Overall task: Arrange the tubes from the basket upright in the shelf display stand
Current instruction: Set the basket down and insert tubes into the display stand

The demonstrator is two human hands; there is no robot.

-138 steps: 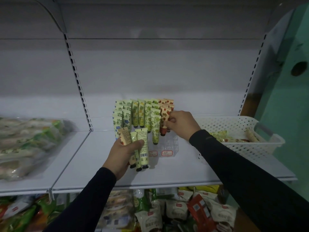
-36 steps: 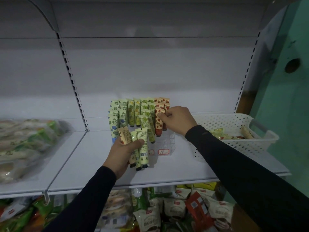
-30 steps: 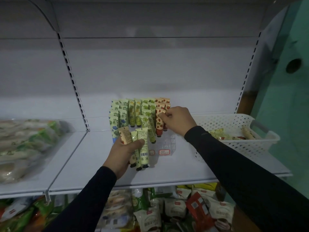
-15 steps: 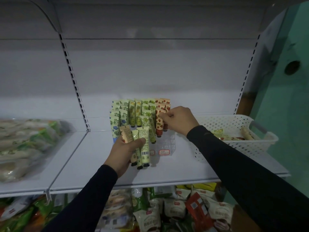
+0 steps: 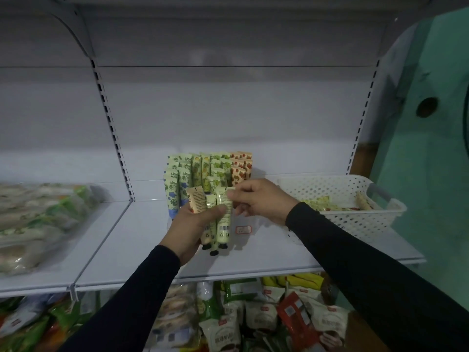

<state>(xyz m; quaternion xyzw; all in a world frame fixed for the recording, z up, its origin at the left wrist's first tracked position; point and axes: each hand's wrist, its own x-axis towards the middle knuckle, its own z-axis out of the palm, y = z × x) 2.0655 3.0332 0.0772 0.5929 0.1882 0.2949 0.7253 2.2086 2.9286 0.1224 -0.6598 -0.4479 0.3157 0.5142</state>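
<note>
My left hand (image 5: 189, 228) grips three tubes, caps down, in front of the display stand: an orange one (image 5: 197, 202), a thin green one (image 5: 211, 201) and a pale green one (image 5: 224, 222). My right hand (image 5: 258, 200) pinches the top edge of the pale green tube. Behind them the clear display stand (image 5: 243, 229) holds several upright tubes (image 5: 203, 171), blue-flowered at the left, green in the middle, orange-red at the right. The white basket (image 5: 355, 219) sits on the shelf at the right with a few tubes (image 5: 317, 201) lying in it.
The white shelf (image 5: 127, 245) carries bagged goods (image 5: 38, 219) at the left. Snack packets (image 5: 253, 321) fill the shelf below. A green wall (image 5: 431, 148) stands at the right, beside the basket.
My right hand has left the orange-red tubes in the stand and come down and left to the tubes in my left hand, pinching the pale green one.
</note>
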